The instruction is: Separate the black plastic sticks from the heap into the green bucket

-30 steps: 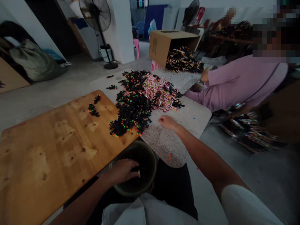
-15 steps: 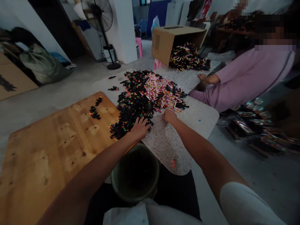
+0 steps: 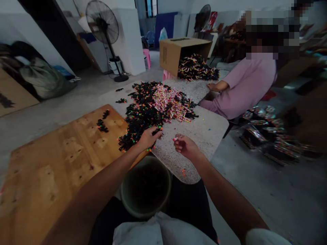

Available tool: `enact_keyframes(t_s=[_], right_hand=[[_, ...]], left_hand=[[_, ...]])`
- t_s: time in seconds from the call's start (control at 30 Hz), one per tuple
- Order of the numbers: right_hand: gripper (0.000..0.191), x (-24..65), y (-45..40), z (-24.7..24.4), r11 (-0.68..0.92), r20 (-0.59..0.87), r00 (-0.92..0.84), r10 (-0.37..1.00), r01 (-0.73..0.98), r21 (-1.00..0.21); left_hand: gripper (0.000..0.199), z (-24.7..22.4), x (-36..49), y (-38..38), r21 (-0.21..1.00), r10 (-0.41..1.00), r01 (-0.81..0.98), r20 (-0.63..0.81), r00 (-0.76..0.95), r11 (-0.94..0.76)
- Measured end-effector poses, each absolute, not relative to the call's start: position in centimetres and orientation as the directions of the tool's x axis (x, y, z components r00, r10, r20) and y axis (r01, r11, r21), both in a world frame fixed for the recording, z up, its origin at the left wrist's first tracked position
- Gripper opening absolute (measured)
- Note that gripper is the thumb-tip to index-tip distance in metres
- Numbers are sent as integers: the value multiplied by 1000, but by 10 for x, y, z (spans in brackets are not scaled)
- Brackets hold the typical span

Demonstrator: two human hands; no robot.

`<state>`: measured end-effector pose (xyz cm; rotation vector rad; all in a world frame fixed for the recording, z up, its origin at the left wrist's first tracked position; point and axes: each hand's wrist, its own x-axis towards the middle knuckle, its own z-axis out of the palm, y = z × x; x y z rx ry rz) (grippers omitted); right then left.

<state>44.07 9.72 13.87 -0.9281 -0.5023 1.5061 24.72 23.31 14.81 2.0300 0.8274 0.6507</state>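
My left hand (image 3: 149,137) is closed at the near edge of a heap of small black toy guns (image 3: 144,117) with orange and green tips. Between its thumb and fingers sits one black toy gun (image 3: 157,130), partly hidden by the fingers. To the right, my right hand (image 3: 187,147) is raised over the speckled board (image 3: 166,146), pinching a small pink-and-white tube (image 3: 175,139) with a red end. Many similar tubes (image 3: 172,102) lie piled on the heap's right side. Below my hands, a round green bucket (image 3: 122,190) stands between my legs, its dark contents hard to make out.
A wooden tabletop (image 3: 63,163) on the left carries a few black pieces (image 3: 102,126). Orange bits (image 3: 183,172) lie on the board's near corner. Further back, a cardboard box (image 3: 170,56) spills more pieces, beside a seated person in pink (image 3: 245,85). Bagged goods (image 3: 270,136) lie on the floor.
My left hand has gone from spread on the heap to closed on a toy gun. My right hand has come nearer from the tube pile, now showing a tube. The view has shifted slightly.
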Motion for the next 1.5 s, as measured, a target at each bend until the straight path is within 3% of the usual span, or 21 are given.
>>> enact_keyframes(t_s=[0.13,0.37,0.5,0.6,0.7,0.97,1.3,1.5], right_hand=[[27,419,77,163,-46,-149,126,981,-594,-803],[25,393,55,195,54,-22,167,986,-437,-898],[28,366,40,190,51,0,119,993,-428,-902],[27,345,33,181,67,33,88,996,-416,-907],[27,330,30,175,115,70,129,989,-382,-917],[28,327,26,181,210,154,222,963,-258,-943],[24,316,20,192,319,263,324,909,-133,-938],[28,314,20,194,289,225,309,924,-179,-940]], left_hand=[[31,177,235,186,978,736,168,-23,677,-123],[31,202,216,148,981,757,-98,-63,651,166],[26,213,220,143,852,902,-448,-64,426,272],[21,226,225,139,649,944,-695,-116,309,308],[16,238,228,132,470,944,-819,-151,294,330],[9,253,226,116,340,934,-871,-162,317,355],[10,257,222,109,354,941,-872,-99,324,338],[10,263,221,107,413,953,-859,-129,274,303]])
